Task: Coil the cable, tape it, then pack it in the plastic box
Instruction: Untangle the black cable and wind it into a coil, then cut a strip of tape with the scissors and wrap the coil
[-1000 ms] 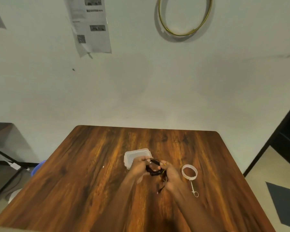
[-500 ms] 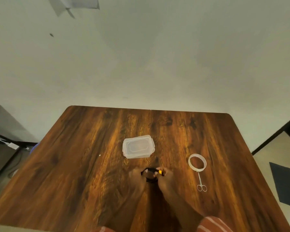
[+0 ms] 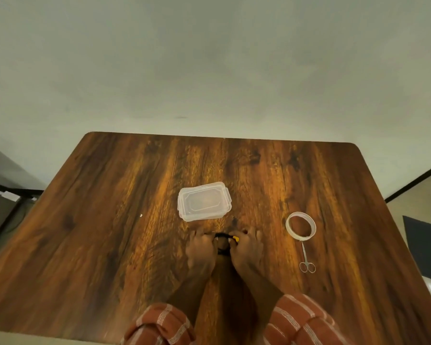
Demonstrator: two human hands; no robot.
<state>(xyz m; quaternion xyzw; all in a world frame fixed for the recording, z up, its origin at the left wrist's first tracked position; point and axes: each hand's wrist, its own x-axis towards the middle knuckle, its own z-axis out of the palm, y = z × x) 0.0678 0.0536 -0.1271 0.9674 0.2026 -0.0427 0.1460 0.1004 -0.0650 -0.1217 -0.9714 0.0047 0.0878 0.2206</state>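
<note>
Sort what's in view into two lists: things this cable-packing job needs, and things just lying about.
Needed:
- black cable, held in both hands
- tape roll
- scissors
- plastic box, lid on

Lying about:
- small white speck on the table

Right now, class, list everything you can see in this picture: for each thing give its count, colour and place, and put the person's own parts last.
table: one, dark brown wood grain, fills the lower picture
plastic box: one, clear, lid on, table centre, beyond the hands
cable: one, black coil with a yellow tip, held between both hands
tape roll: one, whitish ring, flat on the table right of the hands
scissors: one pair, silvery, just nearer than the tape roll
wall: one, pale grey-white, behind the table
sleeves: two, rust red with white stripes, bottom edge
left hand: one, grip on the coil's left side
right hand: one, grip on the coil's right side
</note>
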